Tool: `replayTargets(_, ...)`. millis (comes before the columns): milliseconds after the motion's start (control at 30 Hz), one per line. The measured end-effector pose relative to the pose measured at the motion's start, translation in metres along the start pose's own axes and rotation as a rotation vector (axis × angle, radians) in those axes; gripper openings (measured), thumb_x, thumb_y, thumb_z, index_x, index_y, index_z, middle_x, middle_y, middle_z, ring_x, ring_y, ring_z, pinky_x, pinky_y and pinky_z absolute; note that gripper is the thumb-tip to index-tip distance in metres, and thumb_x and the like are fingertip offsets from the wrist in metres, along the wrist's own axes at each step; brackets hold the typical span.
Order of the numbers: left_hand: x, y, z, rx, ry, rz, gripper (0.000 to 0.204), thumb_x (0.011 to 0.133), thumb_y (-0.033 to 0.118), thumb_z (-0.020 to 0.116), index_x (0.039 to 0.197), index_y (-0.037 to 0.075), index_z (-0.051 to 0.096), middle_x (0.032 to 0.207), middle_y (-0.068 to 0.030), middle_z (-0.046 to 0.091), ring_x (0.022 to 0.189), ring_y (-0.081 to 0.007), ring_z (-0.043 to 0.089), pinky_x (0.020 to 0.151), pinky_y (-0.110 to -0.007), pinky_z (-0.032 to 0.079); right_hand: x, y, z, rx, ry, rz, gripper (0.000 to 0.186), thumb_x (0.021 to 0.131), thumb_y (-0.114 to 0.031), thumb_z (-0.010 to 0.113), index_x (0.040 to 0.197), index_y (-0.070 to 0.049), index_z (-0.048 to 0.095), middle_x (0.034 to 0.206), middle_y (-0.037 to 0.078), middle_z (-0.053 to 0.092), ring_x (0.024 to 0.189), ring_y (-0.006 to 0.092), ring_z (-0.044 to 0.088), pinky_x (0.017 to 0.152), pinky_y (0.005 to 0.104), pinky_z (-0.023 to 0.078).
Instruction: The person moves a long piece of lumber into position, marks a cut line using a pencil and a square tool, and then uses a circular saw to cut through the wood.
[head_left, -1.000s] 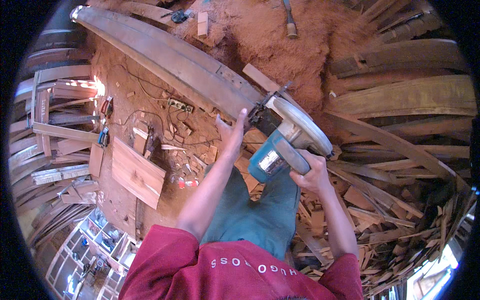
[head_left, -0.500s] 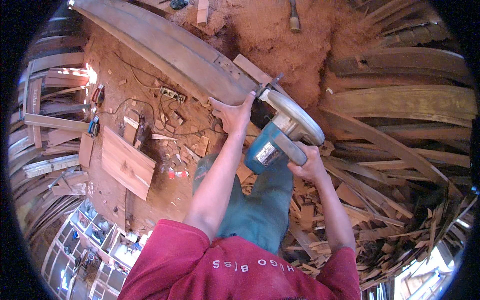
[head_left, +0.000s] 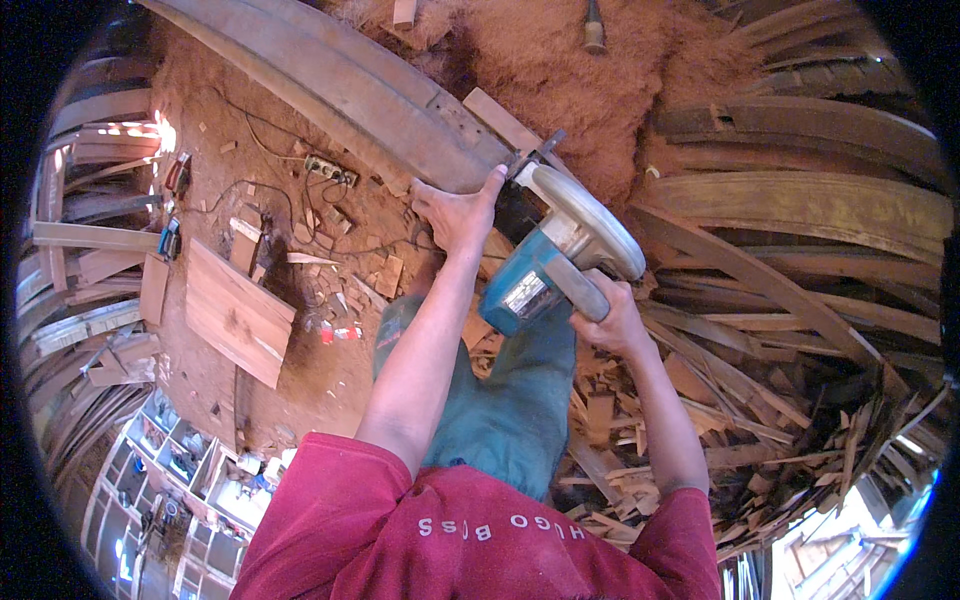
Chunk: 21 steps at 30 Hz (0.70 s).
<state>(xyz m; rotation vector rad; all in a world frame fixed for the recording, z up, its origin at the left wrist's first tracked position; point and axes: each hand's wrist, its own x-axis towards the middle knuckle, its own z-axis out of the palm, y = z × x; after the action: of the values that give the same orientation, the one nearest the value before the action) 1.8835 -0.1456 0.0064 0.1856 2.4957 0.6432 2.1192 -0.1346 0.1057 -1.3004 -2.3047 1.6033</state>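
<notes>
My right hand (head_left: 612,318) wraps round the grey rear handle of a blue circular saw (head_left: 522,288). The saw has a pale rounded blade guard and sits tilted at the near end of a long, thick wooden plank (head_left: 350,95). Its blade is hidden from this side. My left hand (head_left: 462,216) rests on the plank's near end with fingers spread, the thumb pointing at the saw's base plate. The fingertips at the plank's edge are partly hidden. A short wooden strip (head_left: 510,122) lies along the plank's far side by the saw.
Reddish sawdust (head_left: 590,130) covers the ground beyond the plank. A power strip (head_left: 330,170) with cords lies to the left, near a flat board (head_left: 240,310) and scattered offcuts. Curved timbers (head_left: 800,205) and scrap wood (head_left: 700,400) are piled on the right. A chisel-like tool (head_left: 594,35) lies at the top.
The whole view has shifted slightly, with the ground things now a little further left and higher. Both hands keep their places on the plank and the saw.
</notes>
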Motion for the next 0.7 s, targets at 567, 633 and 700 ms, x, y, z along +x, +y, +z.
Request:
replayTargets(567, 0.009, -0.005, 0.0, -0.066, 0.023, 0.075, 0.139, 0.058, 0.063, 0.085, 0.151, -0.005, 0.008, 0.144, -0.0327, 0.029, 0.131, -0.044, 0.04, 0.105, -0.052, 0.04, 0.01, -0.014, 0.001, 0.02, 0.023, -0.047, 0.026, 0.066, -0.014, 0.067, 0.088, -0.002, 0.061, 0.068, 0.013, 0.059, 0.062, 0.0292, 0.061, 0.063, 0.0349, 0.048)
replayTargets(633, 0.011, -0.003, -0.002, -0.067, 0.021, 0.078, 0.139, 0.058, 0.063, 0.085, 0.151, -0.005, 0.007, 0.145, -0.0333, 0.029, 0.132, -0.0443, 0.039, 0.106, -0.052, 0.039, 0.012, -0.013, 0.002, 0.048, 0.011, -0.03, 0.025, 0.066, -0.013, 0.067, 0.087, -0.002, 0.06, 0.067, 0.012, 0.058, 0.06, 0.0283, 0.061, 0.061, 0.0346, 0.048)
replayTargets(700, 0.012, -0.001, -0.006, -0.069, 0.007, 0.066, 0.139, 0.058, 0.063, 0.085, 0.151, -0.004, 0.007, 0.145, -0.034, 0.029, 0.132, -0.0445, 0.038, 0.107, -0.052, 0.039, 0.013, -0.012, 0.003, 0.057, 0.0, -0.016, 0.024, 0.066, -0.013, 0.067, 0.086, -0.001, 0.06, 0.066, 0.012, 0.058, 0.058, 0.0277, 0.06, 0.061, 0.0348, 0.048)
